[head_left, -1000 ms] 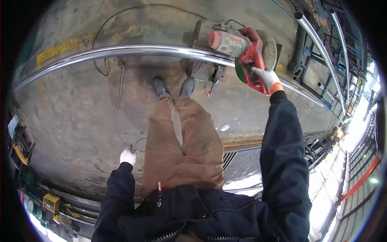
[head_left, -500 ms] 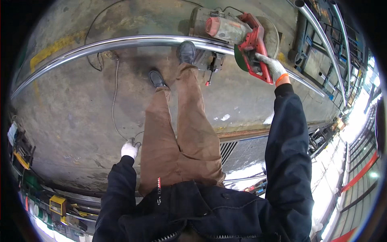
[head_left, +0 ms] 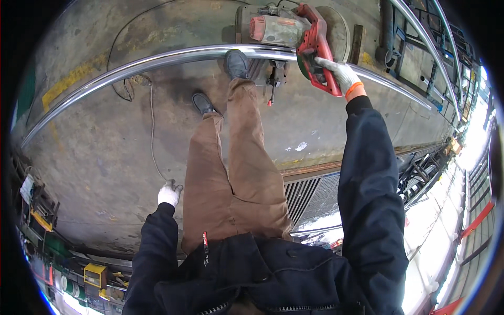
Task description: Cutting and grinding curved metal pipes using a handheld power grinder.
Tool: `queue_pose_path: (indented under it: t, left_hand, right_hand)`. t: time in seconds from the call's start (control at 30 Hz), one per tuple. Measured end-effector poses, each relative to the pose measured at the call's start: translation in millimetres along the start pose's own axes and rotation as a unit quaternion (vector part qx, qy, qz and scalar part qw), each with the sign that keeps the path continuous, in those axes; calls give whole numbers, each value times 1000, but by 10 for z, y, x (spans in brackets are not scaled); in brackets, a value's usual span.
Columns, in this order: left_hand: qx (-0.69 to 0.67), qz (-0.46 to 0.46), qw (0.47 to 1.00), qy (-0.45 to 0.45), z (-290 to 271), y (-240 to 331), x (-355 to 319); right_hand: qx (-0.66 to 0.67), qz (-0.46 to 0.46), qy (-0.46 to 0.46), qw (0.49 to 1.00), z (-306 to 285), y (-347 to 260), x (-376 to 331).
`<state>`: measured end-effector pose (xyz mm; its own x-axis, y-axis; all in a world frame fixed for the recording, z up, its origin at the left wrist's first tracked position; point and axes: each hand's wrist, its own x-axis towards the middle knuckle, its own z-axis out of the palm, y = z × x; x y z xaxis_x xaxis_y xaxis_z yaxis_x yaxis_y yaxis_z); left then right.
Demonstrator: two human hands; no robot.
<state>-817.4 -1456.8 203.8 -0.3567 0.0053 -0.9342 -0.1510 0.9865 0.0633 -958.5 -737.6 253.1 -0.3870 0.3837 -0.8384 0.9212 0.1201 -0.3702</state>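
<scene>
My right hand (head_left: 341, 74), in a white glove with an orange cuff, is closed round the red handle (head_left: 326, 52) of a cut-off saw (head_left: 283, 30). The saw's grey motor has a faded red end cap, and a round guard sits on its right. A long shiny metal pipe (head_left: 173, 58) runs across the floor and passes under the saw head. Beside my right foot, a clamp with a red-tipped lever (head_left: 272, 89) stands at the saw base. My left hand (head_left: 169, 194), also gloved, hangs beside my thigh, fingers loosely curled and apart, holding nothing visible.
A thin cable (head_left: 152, 126) trails over the concrete floor towards my left hand. More pipes (head_left: 420, 39) and blue racking stand at the right. A floor grate (head_left: 315, 197) lies right of my legs. Behind on the left is a yellow box (head_left: 95, 275) among clutter.
The view has shifted, so the saw and my right hand appear farther up and left. My right hand keeps its hold on the handle. My left hand stays beside my thigh.
</scene>
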Motion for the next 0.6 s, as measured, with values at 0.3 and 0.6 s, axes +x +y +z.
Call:
queue_pose_path:
  t: [0.3,0.6]
  left_hand:
    - [7,11,1000,0,2,240,-40]
    - [24,-6,1000,-12,2,270,-129]
  right_hand:
    - [103,-9,-6,995,161,225,-7]
    - [137,-85,-6,987,236,408,64]
